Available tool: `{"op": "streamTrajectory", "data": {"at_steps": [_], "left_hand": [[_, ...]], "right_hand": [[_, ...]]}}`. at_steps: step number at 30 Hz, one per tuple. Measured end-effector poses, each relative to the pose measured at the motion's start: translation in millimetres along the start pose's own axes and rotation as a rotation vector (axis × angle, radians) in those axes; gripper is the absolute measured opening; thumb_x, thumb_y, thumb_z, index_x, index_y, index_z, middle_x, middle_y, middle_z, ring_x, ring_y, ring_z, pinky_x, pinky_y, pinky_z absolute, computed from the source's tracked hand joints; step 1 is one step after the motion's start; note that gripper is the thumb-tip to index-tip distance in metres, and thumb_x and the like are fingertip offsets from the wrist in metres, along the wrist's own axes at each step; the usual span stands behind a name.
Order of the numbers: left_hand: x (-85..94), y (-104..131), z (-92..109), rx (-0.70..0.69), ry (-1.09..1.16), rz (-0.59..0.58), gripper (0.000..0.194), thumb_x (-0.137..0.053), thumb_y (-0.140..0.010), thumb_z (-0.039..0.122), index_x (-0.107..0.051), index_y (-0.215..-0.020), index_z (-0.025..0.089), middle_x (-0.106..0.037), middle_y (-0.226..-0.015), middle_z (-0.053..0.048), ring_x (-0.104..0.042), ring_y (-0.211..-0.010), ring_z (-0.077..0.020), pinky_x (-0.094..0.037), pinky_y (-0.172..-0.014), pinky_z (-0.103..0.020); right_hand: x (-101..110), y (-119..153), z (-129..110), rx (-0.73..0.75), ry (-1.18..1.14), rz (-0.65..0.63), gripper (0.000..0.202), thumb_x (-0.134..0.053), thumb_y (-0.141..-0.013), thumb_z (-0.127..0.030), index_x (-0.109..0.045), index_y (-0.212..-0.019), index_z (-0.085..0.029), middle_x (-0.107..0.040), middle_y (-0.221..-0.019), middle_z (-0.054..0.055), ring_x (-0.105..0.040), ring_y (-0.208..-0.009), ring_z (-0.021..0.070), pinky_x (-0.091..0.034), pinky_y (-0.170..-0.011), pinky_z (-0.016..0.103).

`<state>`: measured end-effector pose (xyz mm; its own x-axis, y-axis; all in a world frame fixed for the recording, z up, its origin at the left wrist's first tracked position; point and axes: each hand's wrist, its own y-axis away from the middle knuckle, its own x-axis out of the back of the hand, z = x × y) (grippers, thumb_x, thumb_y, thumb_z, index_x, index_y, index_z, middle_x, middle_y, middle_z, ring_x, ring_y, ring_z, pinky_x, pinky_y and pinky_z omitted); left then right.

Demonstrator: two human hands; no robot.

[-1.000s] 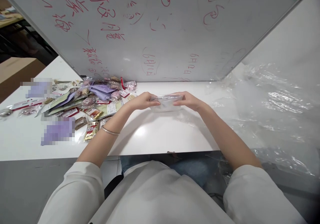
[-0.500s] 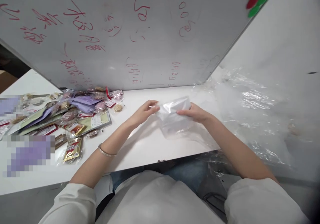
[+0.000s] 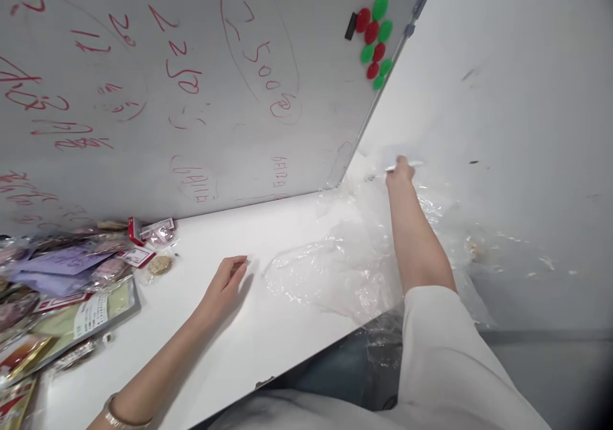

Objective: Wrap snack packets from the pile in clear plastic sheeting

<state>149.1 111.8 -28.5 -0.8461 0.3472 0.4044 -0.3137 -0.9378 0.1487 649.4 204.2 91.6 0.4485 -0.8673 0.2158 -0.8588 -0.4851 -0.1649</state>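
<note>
My left hand (image 3: 230,279) rests low over the white table, thumb and fingers loosely bent with a small gap between them and nothing visible in them. My right hand (image 3: 401,170) is stretched far forward, past the corner of the whiteboard. Its fingers are closed on a folded clear plastic bag (image 3: 416,163), mostly hidden and slightly blurred against the pale wall. Loose clear plastic film (image 3: 325,270) lies crumpled on the table between my hands and beneath my right forearm.
A whiteboard (image 3: 201,155) with red writing and round magnets stands along the table's back edge. Packaged snacks (image 3: 57,264) are piled on the left, a round wrapped biscuit (image 3: 159,264) at their edge. The table's front edge (image 3: 265,382) is chipped. A wall (image 3: 517,130) rises on the right.
My right hand has carried the plastic bag away from my left hand, forward and to the right. The left hand has let go of it and sits lower. The view has turned right.
</note>
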Motion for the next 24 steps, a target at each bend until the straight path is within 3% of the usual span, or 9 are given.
{"op": "streamTrajectory", "data": {"at_steps": [5, 8, 10, 12, 15, 18, 21, 22, 24], "left_hand": [[0.5, -5.6, -4.9, -0.014, 0.001, -0.001, 0.044, -0.048, -0.093, 0.052, -0.055, -0.125, 0.022, -0.055, -0.133, -0.012, -0.054, -0.122, -0.0264, -0.044, -0.102, -0.042], [0.5, -5.8, -9.4, -0.059, -0.027, -0.018, 0.039, -0.048, -0.094, 0.047, -0.056, -0.123, 0.022, -0.055, -0.131, -0.012, -0.055, -0.121, -0.0255, -0.046, -0.099, -0.04], [0.2, -6.1, -12.8, -0.091, -0.049, -0.036, 0.036, -0.047, -0.095, 0.044, -0.058, -0.121, 0.023, -0.055, -0.13, -0.011, -0.056, -0.118, -0.0242, -0.047, -0.098, -0.039], [0.1, -6.2, -15.6, -0.125, -0.061, -0.052, 0.034, -0.047, -0.094, 0.042, -0.06, -0.119, 0.024, -0.055, -0.13, -0.01, -0.057, -0.116, -0.0229, -0.048, -0.097, -0.037], [0.4, -4.9, -15.5, -0.15, -0.048, -0.052, 0.031, -0.049, -0.093, 0.041, -0.062, -0.115, 0.024, -0.057, -0.127, -0.009, -0.058, -0.114, -0.0224, -0.048, -0.097, -0.037], [0.9, -0.9, -7.3, -0.107, 0.013, -0.017, 0.029, -0.051, -0.091, 0.041, -0.064, -0.108, 0.022, -0.06, -0.121, -0.01, -0.059, -0.111, -0.0235, -0.047, -0.1, -0.04], [3.0, 3.5, 6.3, -0.023, 0.229, -0.025, 0.032, -0.054, -0.09, 0.045, -0.063, -0.11, 0.021, -0.063, -0.12, -0.011, -0.061, -0.113, -0.0249, -0.046, -0.101, -0.042], [4.9, 4.4, 10.7, -0.012, 0.348, -0.033, 0.035, -0.055, -0.09, 0.049, -0.061, -0.112, 0.022, -0.063, -0.123, -0.012, -0.061, -0.115, -0.0254, -0.047, -0.101, -0.042], [11.5, 5.4, 17.9, -0.016, 0.615, -0.043, 0.047, -0.054, -0.088, 0.059, -0.059, -0.115, 0.021, -0.061, -0.129, -0.013, -0.062, -0.116, -0.0272, -0.05, -0.098, -0.043]], "right_hand": [[-15.6, -1.1, 8.0, -0.124, 0.444, -0.19, 0.052, -0.071, -0.079, -0.042, -0.062, -0.119, -0.009, -0.059, -0.127, 0.026, -0.06, -0.115, 0.0382, -0.051, -0.09, 0.053], [-22.5, 25.6, 22.6, -0.025, 0.669, -0.252, 0.063, -0.076, -0.074, -0.037, -0.059, -0.129, -0.01, -0.048, -0.143, 0.026, -0.045, -0.133, 0.04, -0.037, -0.108, 0.052], [-28.9, 44.3, 29.2, 0.055, 0.768, -0.322, 0.067, -0.079, -0.071, -0.036, -0.059, -0.131, -0.013, -0.053, -0.141, 0.022, -0.046, -0.133, 0.0366, -0.037, -0.109, 0.047], [-36.2, 58.7, 30.5, 0.104, 0.843, -0.37, 0.056, -0.079, -0.071, -0.031, -0.065, -0.122, -0.013, -0.063, -0.128, 0.02, -0.054, -0.125, 0.0355, -0.042, -0.104, 0.045], [-48.1, 72.1, 20.7, 0.174, 0.902, -0.359, 0.024, -0.064, -0.083, -0.022, -0.073, -0.102, -0.011, -0.069, -0.111, 0.021, -0.06, -0.117, 0.0359, -0.044, -0.099, 0.046], [-61.3, 92.8, -0.5, 0.299, 0.866, -0.321, 0.028, -0.048, -0.094, -0.022, -0.073, -0.103, -0.015, -0.068, -0.115, 0.017, -0.059, -0.119, 0.0314, -0.042, -0.102, 0.045], [-73.3, 148.1, -22.7, 0.523, 0.565, -0.406, 0.028, -0.047, -0.097, -0.026, -0.072, -0.107, -0.019, -0.066, -0.123, 0.012, -0.058, -0.12, 0.0244, -0.042, -0.106, 0.039], [-75.6, 176.1, -27.9, 0.601, 0.381, -0.517, 0.025, -0.049, -0.096, -0.025, -0.072, -0.105, -0.019, -0.066, -0.124, 0.012, -0.059, -0.119, 0.0232, -0.043, -0.107, 0.039], [-76.1, 240.9, -31.9, 0.661, 0.135, -0.911, 0.019, -0.055, -0.094, -0.024, -0.074, -0.098, -0.021, -0.064, -0.132, 0.007, -0.06, -0.122, 0.0212, -0.042, -0.11, 0.041]]}}
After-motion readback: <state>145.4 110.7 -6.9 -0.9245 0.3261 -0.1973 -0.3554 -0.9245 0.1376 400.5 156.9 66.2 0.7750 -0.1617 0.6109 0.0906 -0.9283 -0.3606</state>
